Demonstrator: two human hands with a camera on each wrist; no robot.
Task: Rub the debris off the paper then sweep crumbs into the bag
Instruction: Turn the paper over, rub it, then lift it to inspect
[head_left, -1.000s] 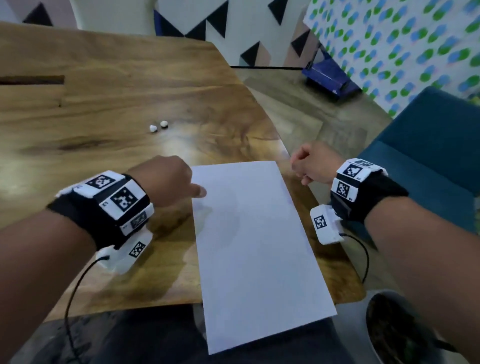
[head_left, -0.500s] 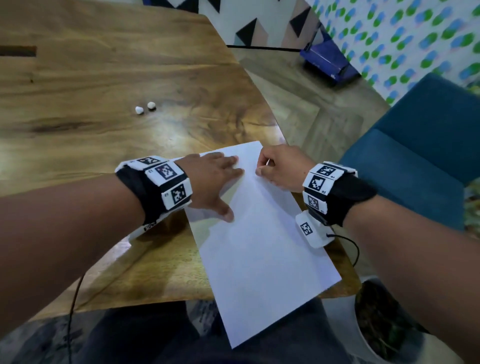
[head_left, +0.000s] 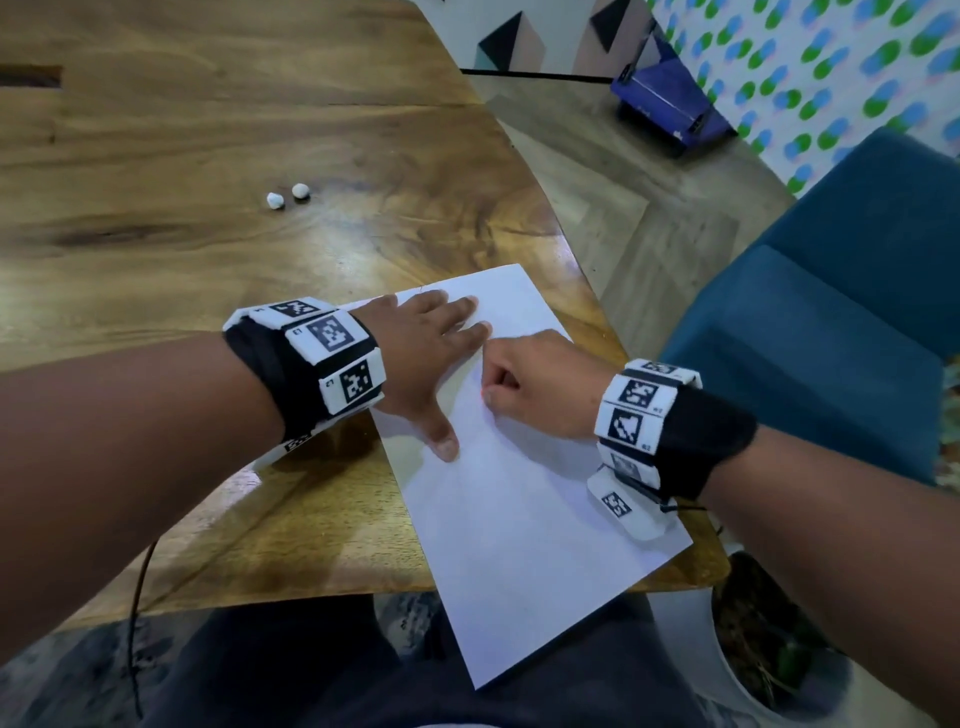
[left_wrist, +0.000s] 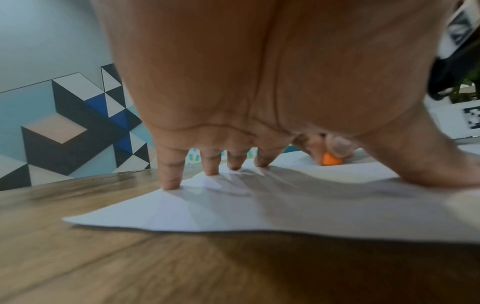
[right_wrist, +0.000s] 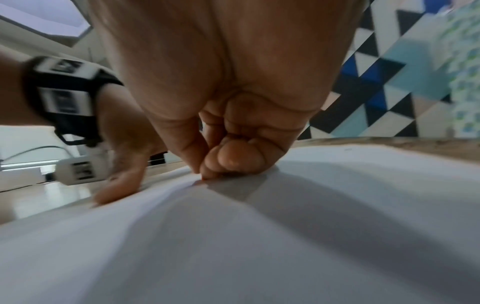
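Note:
A white sheet of paper (head_left: 519, 499) lies askew on the wooden table (head_left: 208, 130), its near corner hanging over the front edge. My left hand (head_left: 441, 364) lies flat on the sheet's far left part, fingers spread and straight; in the left wrist view its fingertips (left_wrist: 170, 183) press the paper (left_wrist: 259, 209) down. My right hand (head_left: 498, 384) is curled, and its thumb and fingers pinch a small orange eraser (left_wrist: 330, 160) whose tip touches the paper (right_wrist: 285, 226) beside my left index finger. Most of the eraser is hidden inside the fingers (right_wrist: 233, 160).
Two small white lumps (head_left: 287, 196) sit on the table beyond the paper. A blue chair (head_left: 831, 322) stands right of the table. A pot with a plant (head_left: 769, 649) is on the floor at the near right, and a blue box (head_left: 670, 104) lies farther back.
My left hand went from a fist beside the paper to flat on it. My right hand moved from the table edge onto the sheet, toward the left hand. The paper turned clockwise.

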